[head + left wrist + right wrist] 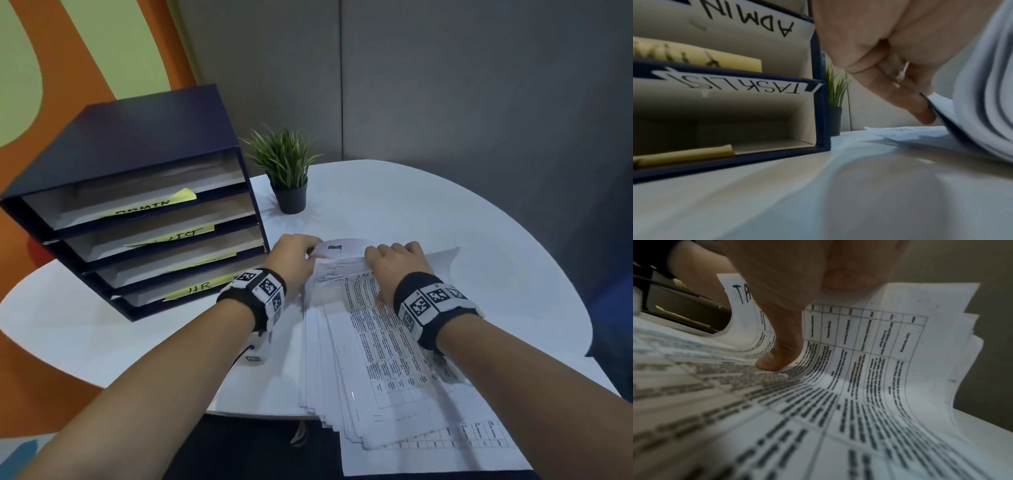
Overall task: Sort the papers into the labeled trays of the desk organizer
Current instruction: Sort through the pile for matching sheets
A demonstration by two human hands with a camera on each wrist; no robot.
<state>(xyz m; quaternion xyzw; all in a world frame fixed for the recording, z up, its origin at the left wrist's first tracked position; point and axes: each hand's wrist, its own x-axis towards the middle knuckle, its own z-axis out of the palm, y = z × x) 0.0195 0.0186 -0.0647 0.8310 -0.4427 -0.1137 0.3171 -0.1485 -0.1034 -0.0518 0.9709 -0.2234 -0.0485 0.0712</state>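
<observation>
A fanned stack of printed papers (387,359) lies on the white table (479,222) and overhangs its near edge. My left hand (296,251) grips the stack's far left corner, its fingers (920,110) curled under the raised sheets (982,97). My right hand (397,263) holds the far edge bent upward; its thumb (774,360) presses on the top table-printed sheet (859,369). A lower sheet with a handwritten heading (335,247) shows beyond the hands. The navy organizer (144,137) stands to the left, its trays marked by yellow notes such as ADMIN (150,205) and HR (202,289).
A small potted plant (286,164) stands behind the papers, right of the organizer (821,97). Sheets headed ADMIN (748,17) and TASK LIST (744,86) lie in the organizer's trays. A grey partition wall backs the table. The table's rounded edge runs close on the right.
</observation>
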